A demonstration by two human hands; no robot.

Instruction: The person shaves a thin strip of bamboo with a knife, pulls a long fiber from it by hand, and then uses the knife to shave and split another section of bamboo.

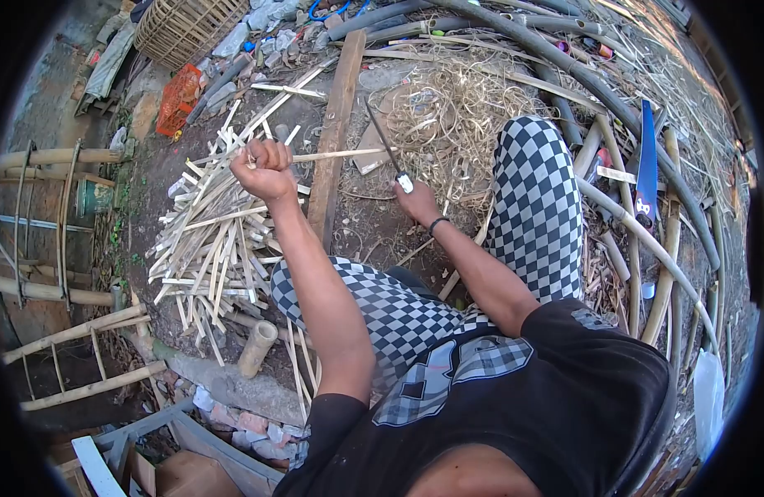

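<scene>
My left hand [266,170] is closed in a fist around a thin bamboo stick [345,154]. The pale stick points right, across a long wooden plank [336,141], and its far end is close to the knife. In my right hand [417,204] is a knife [384,142], gripped by its partly white handle, with the dark narrow blade pointing up and away from me. Below and around my left fist lies a heap of split bamboo sticks [212,248]. Curly bamboo shavings [456,108] cover the ground beyond my right hand.
A saw with a blue blade [647,157] stands at the right among long bamboo poles [639,232]. A short bamboo tube [258,348] is near my left knee. At the upper left are an orange crate [179,99] and a woven basket [183,33]. Bamboo ladders [79,356] lie at the left.
</scene>
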